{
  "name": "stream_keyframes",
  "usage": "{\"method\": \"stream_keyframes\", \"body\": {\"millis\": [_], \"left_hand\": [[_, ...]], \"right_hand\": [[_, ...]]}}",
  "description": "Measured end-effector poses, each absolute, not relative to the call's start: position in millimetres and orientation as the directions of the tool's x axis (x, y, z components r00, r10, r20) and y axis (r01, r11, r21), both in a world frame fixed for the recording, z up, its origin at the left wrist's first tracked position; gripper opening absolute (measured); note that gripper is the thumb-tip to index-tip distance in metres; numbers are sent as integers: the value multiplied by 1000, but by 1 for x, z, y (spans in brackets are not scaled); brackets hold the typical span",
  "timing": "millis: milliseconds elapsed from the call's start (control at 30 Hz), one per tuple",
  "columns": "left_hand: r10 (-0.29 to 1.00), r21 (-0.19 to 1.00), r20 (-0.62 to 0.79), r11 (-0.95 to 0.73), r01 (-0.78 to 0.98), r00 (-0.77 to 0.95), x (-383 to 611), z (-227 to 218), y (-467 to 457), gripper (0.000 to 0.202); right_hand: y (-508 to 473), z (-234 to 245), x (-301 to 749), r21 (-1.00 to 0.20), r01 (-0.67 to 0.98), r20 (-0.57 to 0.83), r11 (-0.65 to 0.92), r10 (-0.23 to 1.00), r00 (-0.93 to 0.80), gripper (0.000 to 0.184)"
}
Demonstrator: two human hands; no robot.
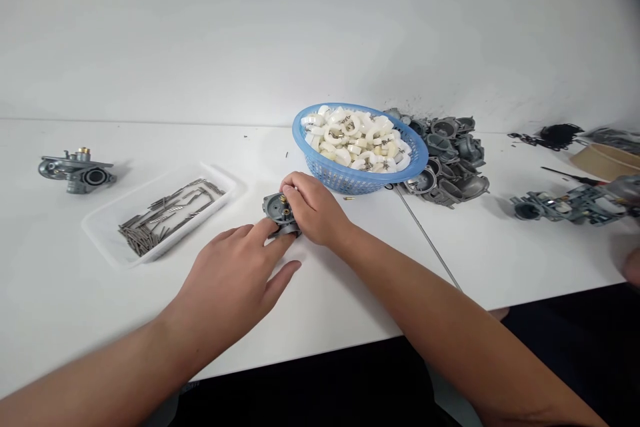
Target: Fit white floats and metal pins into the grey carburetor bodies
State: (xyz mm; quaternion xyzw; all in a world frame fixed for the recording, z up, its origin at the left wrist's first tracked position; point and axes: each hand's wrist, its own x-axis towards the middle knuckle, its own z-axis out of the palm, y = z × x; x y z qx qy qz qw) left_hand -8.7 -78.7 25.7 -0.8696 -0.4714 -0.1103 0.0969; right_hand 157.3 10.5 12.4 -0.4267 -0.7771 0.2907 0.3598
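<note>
A grey metal carburetor body (pixel 278 211) with small brass fittings rests on the white table (pixel 350 293), between my two hands. My right hand (pixel 314 208) is closed over its right side, fingers curled on top of it. My left hand (pixel 235 275) lies below and left of it, its fingertips touching the part's lower edge, thumb spread out on the table. The part's right half is hidden under my right fingers.
A blue basket (pixel 350 177) of white plastic pieces stands behind the hands. Right of it lies a pile of grey carburetor bodies (pixel 450 160). A white tray (pixel 107 230) of metal pins sits at left, another carburetor (pixel 77 171) far left, and more assemblies (pixel 570 205) at right.
</note>
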Motion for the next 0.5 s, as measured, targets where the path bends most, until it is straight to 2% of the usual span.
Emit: {"method": "stream_keyframes", "body": {"millis": [133,300,400,467,500], "left_hand": [[771,-3,330,-576,817,545,-12,26,-74,33],[738,56,441,-591,805,511,-16,31,-75,39],[743,140,572,-505,851,347,-21,35,-71,38],[761,183,599,-433,883,249,-26,36,-64,33],[770,187,589,-424,886,245,-28,35,-59,37]], "right_hand": [[10,12,158,-801,451,237,393,901,-364,29],[10,12,159,-790,463,248,401,901,-355,30],[10,14,159,-760,474,313,446,889,-334,29],[8,15,158,-728,469,398,500,865,-304,26],[6,16,157,-712,459,446,532,847,-290,24]]}}
